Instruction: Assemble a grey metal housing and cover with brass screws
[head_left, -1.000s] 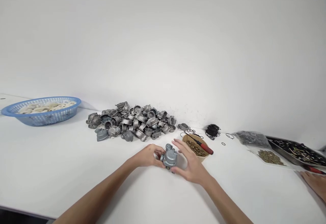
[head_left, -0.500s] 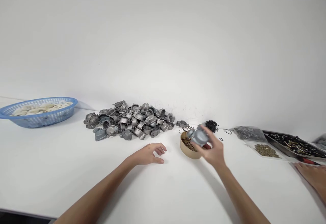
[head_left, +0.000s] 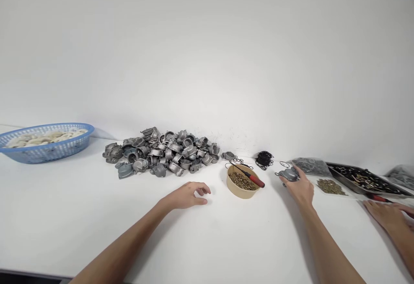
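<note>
My right hand [head_left: 300, 185] is stretched out to the right and closed on a grey metal casting [head_left: 289, 174] that sits on or just above the white table [head_left: 97, 219], right of a tan bowl [head_left: 241, 190] of small brass screws. A red-handled screwdriver [head_left: 254, 179] lies across that bowl. My left hand [head_left: 189, 195] rests on the table in front of a heap of grey castings [head_left: 161, 152], fingers loosely curled and holding nothing.
A blue basket [head_left: 45, 144] of pale parts stands far left. Black O-rings [head_left: 264, 160] lie behind the bowl. At the right are a bag of grey parts [head_left: 309, 165], a pile of brass screws [head_left: 330, 185], a dark tray [head_left: 365, 179] and another person's hand [head_left: 386, 215].
My right hand carried the casting from between both hands, over the bowl, to the table right of it. My left hand let go and stayed put. The view drifted slightly right.
</note>
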`<action>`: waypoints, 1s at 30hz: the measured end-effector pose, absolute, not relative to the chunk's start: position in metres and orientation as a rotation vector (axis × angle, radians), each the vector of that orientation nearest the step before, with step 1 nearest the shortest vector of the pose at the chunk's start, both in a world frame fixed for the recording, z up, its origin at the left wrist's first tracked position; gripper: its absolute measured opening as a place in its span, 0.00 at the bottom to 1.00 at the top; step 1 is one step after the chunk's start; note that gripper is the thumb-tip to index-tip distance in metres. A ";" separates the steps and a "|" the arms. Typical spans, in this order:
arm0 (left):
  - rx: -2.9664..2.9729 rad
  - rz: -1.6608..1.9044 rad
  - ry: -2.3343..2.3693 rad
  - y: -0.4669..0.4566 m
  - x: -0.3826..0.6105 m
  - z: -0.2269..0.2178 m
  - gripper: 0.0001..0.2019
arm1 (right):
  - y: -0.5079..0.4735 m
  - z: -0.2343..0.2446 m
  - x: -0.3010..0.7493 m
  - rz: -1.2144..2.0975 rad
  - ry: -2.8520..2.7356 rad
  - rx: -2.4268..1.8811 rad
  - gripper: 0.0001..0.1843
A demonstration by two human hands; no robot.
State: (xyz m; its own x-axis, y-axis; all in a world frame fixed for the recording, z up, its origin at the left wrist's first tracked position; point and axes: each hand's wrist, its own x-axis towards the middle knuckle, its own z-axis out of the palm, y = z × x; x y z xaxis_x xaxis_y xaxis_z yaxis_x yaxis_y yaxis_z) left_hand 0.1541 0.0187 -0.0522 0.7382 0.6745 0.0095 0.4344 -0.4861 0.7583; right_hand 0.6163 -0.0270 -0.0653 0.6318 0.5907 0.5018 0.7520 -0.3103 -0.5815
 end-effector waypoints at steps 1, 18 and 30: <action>2.159 0.395 0.831 0.019 0.154 -0.052 0.17 | -0.027 -0.066 0.617 -0.233 -1.071 -2.015 0.41; 2.168 0.369 0.840 0.018 0.155 -0.052 0.17 | -0.018 -0.080 0.621 -0.109 -0.991 -2.058 0.49; 2.161 0.361 0.848 0.018 0.154 -0.051 0.16 | -0.024 -0.038 0.573 -0.474 -1.000 -1.765 0.39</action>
